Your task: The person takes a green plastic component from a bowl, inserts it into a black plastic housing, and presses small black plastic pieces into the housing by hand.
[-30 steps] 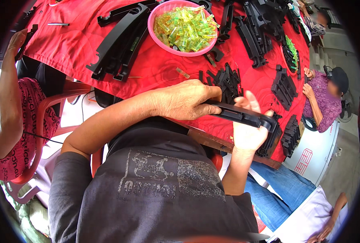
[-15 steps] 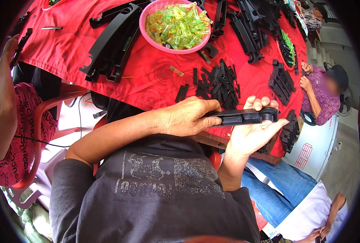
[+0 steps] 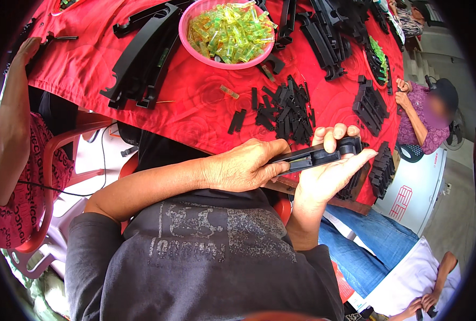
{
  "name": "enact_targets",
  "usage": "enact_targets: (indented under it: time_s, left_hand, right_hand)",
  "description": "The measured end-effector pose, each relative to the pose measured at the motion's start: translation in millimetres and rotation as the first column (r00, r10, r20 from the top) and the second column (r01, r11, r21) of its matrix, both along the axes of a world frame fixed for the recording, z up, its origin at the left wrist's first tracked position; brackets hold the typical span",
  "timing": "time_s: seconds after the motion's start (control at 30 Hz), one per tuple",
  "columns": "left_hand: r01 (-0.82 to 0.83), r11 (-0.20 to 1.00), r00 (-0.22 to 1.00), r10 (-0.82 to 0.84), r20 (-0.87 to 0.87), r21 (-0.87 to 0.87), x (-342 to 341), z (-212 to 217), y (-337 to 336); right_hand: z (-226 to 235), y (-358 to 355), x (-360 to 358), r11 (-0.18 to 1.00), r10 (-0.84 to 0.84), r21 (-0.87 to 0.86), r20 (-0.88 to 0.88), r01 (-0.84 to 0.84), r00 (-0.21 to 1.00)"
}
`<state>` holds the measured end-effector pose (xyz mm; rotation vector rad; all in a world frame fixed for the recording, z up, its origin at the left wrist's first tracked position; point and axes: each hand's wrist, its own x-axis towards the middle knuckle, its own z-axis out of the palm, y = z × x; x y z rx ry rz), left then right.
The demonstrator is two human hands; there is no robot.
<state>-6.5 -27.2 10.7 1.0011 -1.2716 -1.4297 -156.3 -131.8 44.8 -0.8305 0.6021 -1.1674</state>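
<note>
A long black plastic spirit level body (image 3: 323,157) is held between my two hands above the table's near edge. My left hand (image 3: 251,165) pinches its left end between thumb and fingers. My right hand (image 3: 331,166) cradles the rounded right end, with fingers curled over the far side and the thumb stretched along the near side. A pale yellowish strip shows in the body's slot close to my left fingertips. Just beyond lies a heap of small black plastic pieces (image 3: 291,109). Farther back, a pink basket (image 3: 183,37) is filled with clear yellow-green vials (image 3: 230,32).
Long black level bodies (image 3: 141,53) lie on the red tablecloth (image 3: 195,117), with more at the back right (image 3: 323,45). Rows of black parts (image 3: 370,104) line the right side. Co-workers sit at the left (image 3: 13,160), far right (image 3: 428,117) and lower right (image 3: 420,289).
The level body has tipped so its left end is lower and its right end higher, and it has turned slightly in my fingers. The left co-worker's hand has shifted on the table.
</note>
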Motion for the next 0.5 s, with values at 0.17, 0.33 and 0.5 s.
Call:
enact_targets:
  time_s: [0.17,0.33,0.5]
  left_hand:
    - [-0.035,0.999,0.998,0.035,-0.050,0.008,-5.8,-0.2,3.9]
    - [-0.076,0.996,0.995,0.078,-0.057,0.050,-8.5,2.5,4.4]
    - [-0.103,0.994,0.993,0.105,-0.045,0.046,-11.6,1.3,4.5]
  right_hand:
    - [-1.5,-0.3,2.3,0.998,0.022,0.057,-0.002,-0.022,1.000]
    - [0.1,2.6,6.3,0.996,0.011,0.086,-0.033,-0.008,0.999]
    - [-0.7,1.3,5.8,0.995,0.039,0.097,-0.026,-0.037,0.999]
